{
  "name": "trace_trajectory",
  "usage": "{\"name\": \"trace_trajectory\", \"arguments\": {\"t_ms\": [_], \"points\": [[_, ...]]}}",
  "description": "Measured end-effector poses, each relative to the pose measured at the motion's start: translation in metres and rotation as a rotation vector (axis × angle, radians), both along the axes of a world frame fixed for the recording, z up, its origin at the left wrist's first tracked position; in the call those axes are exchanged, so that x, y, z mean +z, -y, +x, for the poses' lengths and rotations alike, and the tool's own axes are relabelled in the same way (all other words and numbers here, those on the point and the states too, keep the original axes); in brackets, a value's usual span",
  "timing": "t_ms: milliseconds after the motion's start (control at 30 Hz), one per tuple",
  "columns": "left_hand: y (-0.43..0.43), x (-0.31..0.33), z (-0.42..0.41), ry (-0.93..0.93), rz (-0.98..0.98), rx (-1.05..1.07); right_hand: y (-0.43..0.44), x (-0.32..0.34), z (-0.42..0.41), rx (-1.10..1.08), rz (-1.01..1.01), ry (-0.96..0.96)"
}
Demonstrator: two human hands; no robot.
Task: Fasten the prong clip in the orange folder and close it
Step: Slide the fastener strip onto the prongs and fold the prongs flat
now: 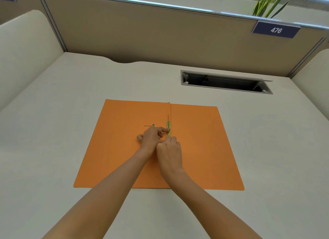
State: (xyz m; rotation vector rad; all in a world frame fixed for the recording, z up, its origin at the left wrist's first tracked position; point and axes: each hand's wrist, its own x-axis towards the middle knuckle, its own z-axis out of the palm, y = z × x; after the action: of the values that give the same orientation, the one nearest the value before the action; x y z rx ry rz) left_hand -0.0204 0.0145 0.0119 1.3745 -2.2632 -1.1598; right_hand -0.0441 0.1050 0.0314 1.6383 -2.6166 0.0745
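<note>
The orange folder (199, 146) lies open flat on the desk, its fold running away from me down the middle. A brass-coloured prong clip (168, 127) lies along the fold on the right leaf, one thin prong pointing away from me. My left hand (153, 136) rests on the left leaf with its forefinger pressed against the clip's bar. My right hand (170, 150) is curled with its fingertips pinching the near end of the clip. A small metal slider with a thin wire (152, 125) lies on the left leaf just past my left hand.
The pale desk (53, 132) is walled by tan partitions (160, 39). A cable slot with an open lid (226, 82) is sunk into the desk at the back right. A plant (270, 5) and a sign reading 476 (276, 30) are beyond the partition.
</note>
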Motion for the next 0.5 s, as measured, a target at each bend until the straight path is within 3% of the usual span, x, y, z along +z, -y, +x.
{"name": "trace_trajectory", "arguments": {"t_ms": [200,500], "points": [[-0.002,0.0,0.001,0.0,-0.018,0.005,-0.009,-0.003,-0.001,0.055,0.011,-0.093],[-0.003,-0.002,0.002,-0.001,-0.041,0.007,-0.035,-0.01,-0.034,0.065,-0.24,0.038]]}}
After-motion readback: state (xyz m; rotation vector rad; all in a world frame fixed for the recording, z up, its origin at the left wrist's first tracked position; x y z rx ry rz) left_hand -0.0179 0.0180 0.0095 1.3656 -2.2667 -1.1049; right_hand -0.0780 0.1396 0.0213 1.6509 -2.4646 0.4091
